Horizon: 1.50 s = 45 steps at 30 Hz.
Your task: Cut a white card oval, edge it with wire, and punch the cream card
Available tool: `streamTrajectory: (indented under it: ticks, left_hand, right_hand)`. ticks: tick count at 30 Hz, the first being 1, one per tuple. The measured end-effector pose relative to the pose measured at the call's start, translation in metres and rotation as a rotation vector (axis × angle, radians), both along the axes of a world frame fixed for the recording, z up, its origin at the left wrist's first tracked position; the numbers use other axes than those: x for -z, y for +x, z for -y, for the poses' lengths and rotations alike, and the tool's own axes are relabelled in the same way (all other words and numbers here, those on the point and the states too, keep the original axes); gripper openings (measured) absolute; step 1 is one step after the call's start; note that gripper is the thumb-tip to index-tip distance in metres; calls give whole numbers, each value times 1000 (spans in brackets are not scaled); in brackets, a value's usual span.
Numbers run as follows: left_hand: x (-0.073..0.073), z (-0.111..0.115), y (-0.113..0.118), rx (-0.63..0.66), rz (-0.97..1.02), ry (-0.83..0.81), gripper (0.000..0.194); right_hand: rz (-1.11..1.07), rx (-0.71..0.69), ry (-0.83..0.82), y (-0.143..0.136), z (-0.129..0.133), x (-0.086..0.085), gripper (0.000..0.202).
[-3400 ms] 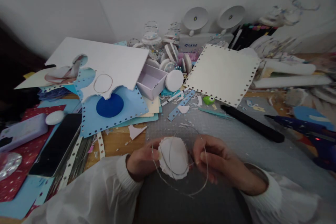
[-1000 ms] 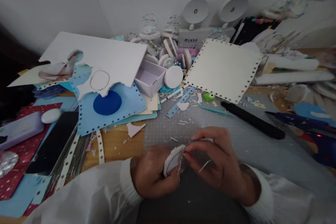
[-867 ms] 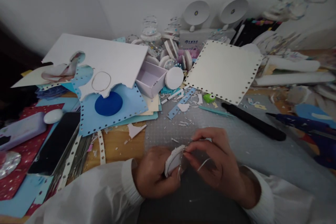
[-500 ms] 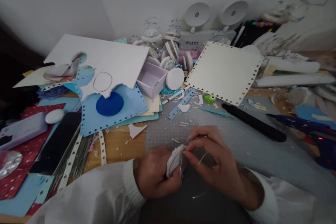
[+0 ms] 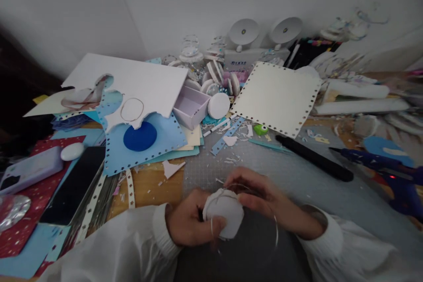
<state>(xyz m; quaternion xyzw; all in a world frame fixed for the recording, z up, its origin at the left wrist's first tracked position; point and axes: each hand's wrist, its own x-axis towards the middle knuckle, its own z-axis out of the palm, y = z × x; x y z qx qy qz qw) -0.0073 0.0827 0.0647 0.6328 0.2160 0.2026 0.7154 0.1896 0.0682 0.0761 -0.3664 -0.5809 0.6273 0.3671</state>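
A white round disc (image 5: 228,212), which looks like foam board, faces me with its edge rough at the top. My left hand (image 5: 189,224) grips it from the left, thumb pressed flat on its face. At the disc's upper right edge, the fingers of my right hand (image 5: 266,199) are bent around a thin pale wire (image 5: 276,231). The wire curves in a wide loop to the right and below the disc. Motion blur hides exactly where the right fingertips pinch. Beyond my hands lie paper scraps (image 5: 231,158) on the grey cutting mat (image 5: 317,207).
On the right lies a blue glue gun (image 5: 380,163) with a red light, near a black stick-like tool (image 5: 317,158). A lilac box (image 5: 191,108), white discs (image 5: 218,105) and a cream sheet (image 5: 276,97) stand behind. At left are a phone (image 5: 74,185) and white board (image 5: 132,79).
The disc has turned from nearly edge-on to face me. My right hand has moved over its upper edge, and the wire now spreads in a larger loop. The head view has tilted slightly.
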Motion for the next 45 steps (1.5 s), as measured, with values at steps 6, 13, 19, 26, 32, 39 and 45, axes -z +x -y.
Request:
streamTrajectory:
  ticks: [6,13,19,26,32,39,45]
  left_hand:
    - [3,-7,-2,-166,32,-125,49]
    - [11,-15,0,-408,163,-187,50]
    - [1,-24,5,-530,313,-427,36]
    - [3,-22,4,-476,312,-391,58]
    - [7,-18,8,-444,222,-298,44]
    - [1,-14,0,-430,70,7,40]
    - [-8,-9,-6,-414,-110,457,37]
  right_hand:
    - [-74,64,-103,2,-4,2,27]
    - [-304,189,-208,3,-9,14,29]
    - [-390,195,-321,5,-16,23,29]
    - [-353,169,-270,4,-24,23,26]
    - [-314,170,-219,5,-23,25,26]
    - [-201,165,-126,4,-17,32,28]
    - [-135,127,-90,10,-12,37,18]
